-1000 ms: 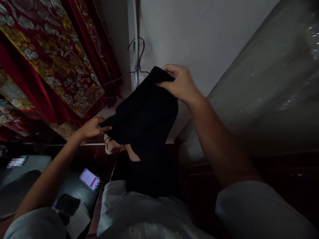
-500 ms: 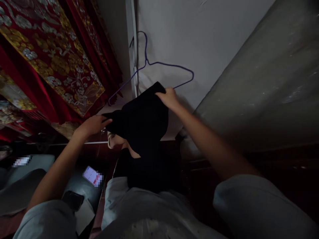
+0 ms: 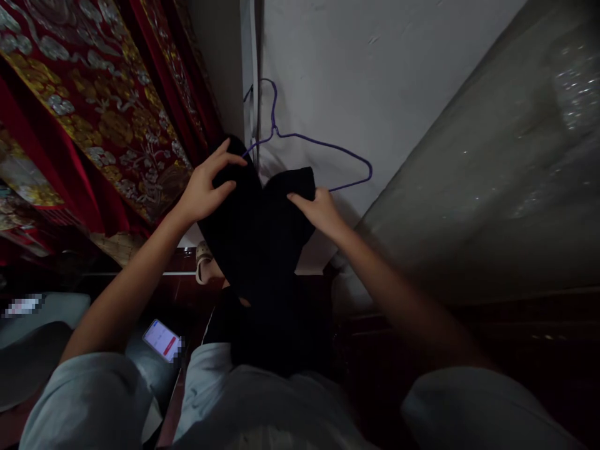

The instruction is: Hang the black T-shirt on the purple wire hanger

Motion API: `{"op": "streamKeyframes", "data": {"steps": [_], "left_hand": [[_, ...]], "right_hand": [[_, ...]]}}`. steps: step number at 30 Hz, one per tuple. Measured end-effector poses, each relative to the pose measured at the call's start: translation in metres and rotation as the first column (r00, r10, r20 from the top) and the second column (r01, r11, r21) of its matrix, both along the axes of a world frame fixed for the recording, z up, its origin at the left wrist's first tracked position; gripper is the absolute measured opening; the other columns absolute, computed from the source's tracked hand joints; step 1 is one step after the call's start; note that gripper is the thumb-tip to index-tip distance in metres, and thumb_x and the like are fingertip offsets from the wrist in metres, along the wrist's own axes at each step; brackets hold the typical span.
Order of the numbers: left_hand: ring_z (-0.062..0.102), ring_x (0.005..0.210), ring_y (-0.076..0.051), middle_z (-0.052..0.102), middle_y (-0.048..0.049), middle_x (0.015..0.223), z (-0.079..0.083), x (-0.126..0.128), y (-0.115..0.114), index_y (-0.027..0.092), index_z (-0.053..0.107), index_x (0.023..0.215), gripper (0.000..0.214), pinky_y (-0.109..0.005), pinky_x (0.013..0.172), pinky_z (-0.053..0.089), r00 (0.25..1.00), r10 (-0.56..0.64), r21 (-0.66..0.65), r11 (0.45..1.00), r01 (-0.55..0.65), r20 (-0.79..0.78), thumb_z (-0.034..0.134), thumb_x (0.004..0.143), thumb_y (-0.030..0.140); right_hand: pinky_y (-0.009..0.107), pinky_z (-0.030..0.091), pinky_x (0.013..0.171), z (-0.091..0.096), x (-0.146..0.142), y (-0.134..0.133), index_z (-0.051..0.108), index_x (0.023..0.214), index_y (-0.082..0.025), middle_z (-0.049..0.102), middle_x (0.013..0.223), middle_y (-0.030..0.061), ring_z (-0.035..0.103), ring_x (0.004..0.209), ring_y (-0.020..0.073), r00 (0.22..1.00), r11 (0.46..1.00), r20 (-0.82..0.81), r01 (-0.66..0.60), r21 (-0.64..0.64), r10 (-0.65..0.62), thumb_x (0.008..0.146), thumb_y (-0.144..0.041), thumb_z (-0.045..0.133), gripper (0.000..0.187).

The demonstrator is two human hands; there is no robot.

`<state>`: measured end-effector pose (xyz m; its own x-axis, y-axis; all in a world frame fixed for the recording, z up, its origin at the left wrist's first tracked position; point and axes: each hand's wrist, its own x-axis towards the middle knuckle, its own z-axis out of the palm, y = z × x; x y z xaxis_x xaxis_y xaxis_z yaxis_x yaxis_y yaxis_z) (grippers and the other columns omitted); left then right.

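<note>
Red-and-gold embroidered hanging (image 3: 107, 125) at 10 o'clock, draped, so its pattern side faces the room. Phone (image 3: 162, 340) at 8 o'clock, face up and lit on a dark surface (image 3: 140, 359), presumably parked there to leave both hands free. Left hand (image 3: 206, 187), toward 10: grip half spread, thumb and fingers parted over black cloth; can't tell if any is pinched. It sits by the hanger's left arm, probably steadying cloth there. Black garment (image 3: 262, 244) is mid-frame, between the hands, in front of the purple wire hanger (image 3: 302, 136). Hanger is up at 12, by a pale vertical strip (image 3: 255, 56) on the wall; exact catch point unclear. Its left end is behind the cloth, right shoulder bare. Right hand (image 3: 323, 209), just right of centre: grip closed, thumb on the near face, fingers behind, pinching the garment's corner, likely to keep that edge spread. Clear plastic sheeting (image 3: 478, 162) at 3, likely a dust cover; contents not readable. Otherwise no boxes or bins I can make out.
</note>
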<state>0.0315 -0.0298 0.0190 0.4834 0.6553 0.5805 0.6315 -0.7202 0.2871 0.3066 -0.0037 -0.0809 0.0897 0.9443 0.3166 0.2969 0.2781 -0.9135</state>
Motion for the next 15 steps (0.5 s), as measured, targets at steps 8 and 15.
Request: {"op": "streamKeyframes", "data": {"steps": [8, 15], "left_hand": [[0.061, 0.133, -0.027, 0.069, -0.0101, 0.131, -0.009, 0.011, 0.039, 0.018, 0.062, 0.129, 0.050, -0.049, 0.122, 0.041, 0.996, 0.060, -0.040, 0.998, -0.057, 0.068, 0.051, 0.080, 0.010], [0.068, 0.096, -0.023, 0.071, -0.0057, 0.092, -0.001, -0.009, 0.047, 0.018, 0.070, 0.102, 0.029, -0.040, 0.099, 0.053, 0.985, 0.164, -0.119, 0.978, -0.170, -0.055, 0.046, 0.088, 0.008]], "right_hand": [[0.036, 0.054, 0.078, -0.009, 0.005, -0.012, 0.064, 0.073, -0.020, 0.065, 0.074, 0.0029, 0.064, 0.079, 0.0212, 0.985, 0.965, 0.099, -0.156, 0.212, 0.138, 0.083, -0.032, 0.062, 0.016], [0.042, 0.053, 0.102, 0.009, 0.039, -0.009, 0.061, 0.136, -0.026, 0.062, 0.144, 0.0097, 0.066, 0.120, 0.0253, 0.999, 0.912, -0.042, 0.044, 0.409, -0.030, 0.080, -0.019, 0.066, 0.057]]}}
